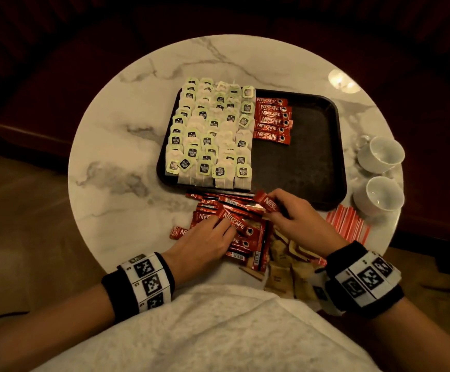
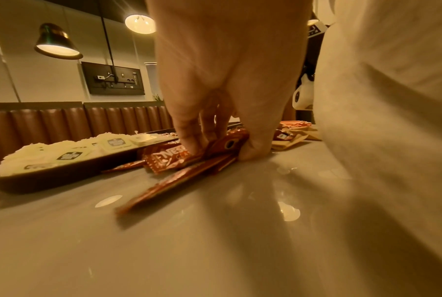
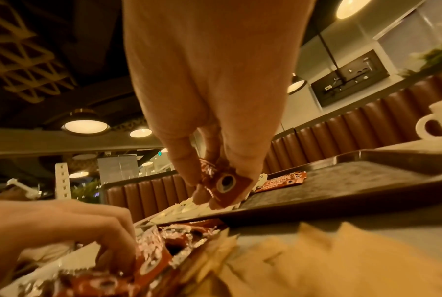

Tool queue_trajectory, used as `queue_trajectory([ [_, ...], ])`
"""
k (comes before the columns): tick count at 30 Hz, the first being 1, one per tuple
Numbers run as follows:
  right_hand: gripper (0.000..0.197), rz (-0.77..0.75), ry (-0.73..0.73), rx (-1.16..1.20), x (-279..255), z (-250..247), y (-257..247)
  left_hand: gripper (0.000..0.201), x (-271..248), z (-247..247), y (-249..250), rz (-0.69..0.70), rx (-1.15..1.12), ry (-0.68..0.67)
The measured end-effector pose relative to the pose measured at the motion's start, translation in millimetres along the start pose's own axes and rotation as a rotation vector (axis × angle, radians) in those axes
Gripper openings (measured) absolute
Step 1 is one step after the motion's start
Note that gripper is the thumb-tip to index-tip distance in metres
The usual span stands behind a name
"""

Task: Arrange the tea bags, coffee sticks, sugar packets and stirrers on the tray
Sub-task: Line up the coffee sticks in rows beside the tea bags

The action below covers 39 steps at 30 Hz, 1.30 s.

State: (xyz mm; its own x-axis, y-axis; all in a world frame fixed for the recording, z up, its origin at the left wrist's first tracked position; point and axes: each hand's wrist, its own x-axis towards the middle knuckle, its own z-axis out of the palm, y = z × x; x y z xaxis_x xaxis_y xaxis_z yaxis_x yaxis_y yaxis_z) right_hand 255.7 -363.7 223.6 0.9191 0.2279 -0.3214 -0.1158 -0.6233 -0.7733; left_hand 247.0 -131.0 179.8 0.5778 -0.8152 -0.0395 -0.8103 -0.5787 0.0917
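Note:
A black tray [image 1: 304, 162] carries rows of tea bags [image 1: 210, 135] on its left half and a column of red coffee sticks [image 1: 272, 120] beside them. Loose coffee sticks lie in a pile [image 1: 218, 204] on the table in front of the tray. My right hand [image 1: 277, 208] pinches one coffee stick [image 3: 224, 184] just above the tray's near edge. My left hand [image 1: 218, 226] is down on the pile, thumb and fingers pinching another coffee stick [image 2: 227, 144]. Brown sugar packets [image 1: 285, 269] lie under my right wrist. Red-and-white stirrers [image 1: 348, 224] lie to the right.
Two white cups [image 1: 382, 154] [image 1: 379, 196] stand at the right edge of the round marble table [image 1: 127, 146]. The tray's right half is bare. A padded bench [image 2: 62, 124] runs behind the table.

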Motion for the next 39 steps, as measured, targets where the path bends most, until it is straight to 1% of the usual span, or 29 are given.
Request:
queue_trajectory([
  [3,0.021,-0.035,-0.065,-0.069,-10.1,-4.3,5.2,0.040,3.8,5.1,2.1,-0.005,0.008,-0.022],
  [5,0.032,-0.051,-0.160,-0.150,-13.5,-4.6,9.0,0.036,3.4,8.9,2.9,-0.005,0.047,-0.041],
  [7,0.038,-0.058,-0.251,-0.264,-14.1,-3.4,13.0,0.038,1.4,9.5,2.4,-0.002,0.059,-0.021],
  [8,0.041,-0.077,-0.271,-0.324,-13.7,-2.6,14.8,0.041,0.5,8.7,1.6,0.002,0.037,0.007],
  [12,0.048,-0.166,-0.280,-0.501,-8.3,1.3,17.5,0.046,-2.9,5.4,-3.1,0.062,-0.041,0.093],
  [15,0.051,-0.193,-0.280,-0.599,-4.7,3.4,17.1,0.047,-4.5,5.7,-7.3,0.086,-0.077,0.099],
  [17,0.048,-0.210,-0.273,-0.623,-3.5,3.9,17.4,0.048,-4.2,6.1,-9.2,0.094,-0.085,0.093],
  [19,0.044,-0.220,-0.267,-0.613,-2.7,1.2,17.3,0.043,-3.0,7.0,-10.1,0.106,-0.068,0.087],
  [22,0.038,-0.180,-0.263,-0.507,-3.6,-7.6,14.8,0.035,-3.4,9.2,-9.8,0.100,-0.027,0.057],
  [24,0.032,-0.181,-0.249,-0.449,-4.8,-13.5,14.9,0.041,-4.9,11.0,-8.6,0.085,-0.007,0.024],
  [27,0.025,-0.180,-0.222,-0.377,-6.2,-21.6,19.1,0.046,-4.2,11.9,-4.9,0.062,0.011,0.013],
  [31,0.023,-0.133,-0.100,-0.122,-8.8,-35.6,18.0,0.038,3.2,7.7,-3.8,0.049,0.084,-0.014],
  [34,0.024,-0.116,-0.017,0.046,-8.9,-44.8,13.6,0.034,7.2,-0.6,-4.2,0.036,0.097,-0.018],
  [37,0.018,-0.073,0.047,0.285,-6.7,-51.8,5.0,0.033,8.8,-7.0,-7.2,0.050,0.068,0.042],
  [39,0.021,-0.032,0.065,0.381,-5.5,-56.2,-0.9,0.031,10.1,-10.4,-11.7,0.050,-0.005,0.075],
])
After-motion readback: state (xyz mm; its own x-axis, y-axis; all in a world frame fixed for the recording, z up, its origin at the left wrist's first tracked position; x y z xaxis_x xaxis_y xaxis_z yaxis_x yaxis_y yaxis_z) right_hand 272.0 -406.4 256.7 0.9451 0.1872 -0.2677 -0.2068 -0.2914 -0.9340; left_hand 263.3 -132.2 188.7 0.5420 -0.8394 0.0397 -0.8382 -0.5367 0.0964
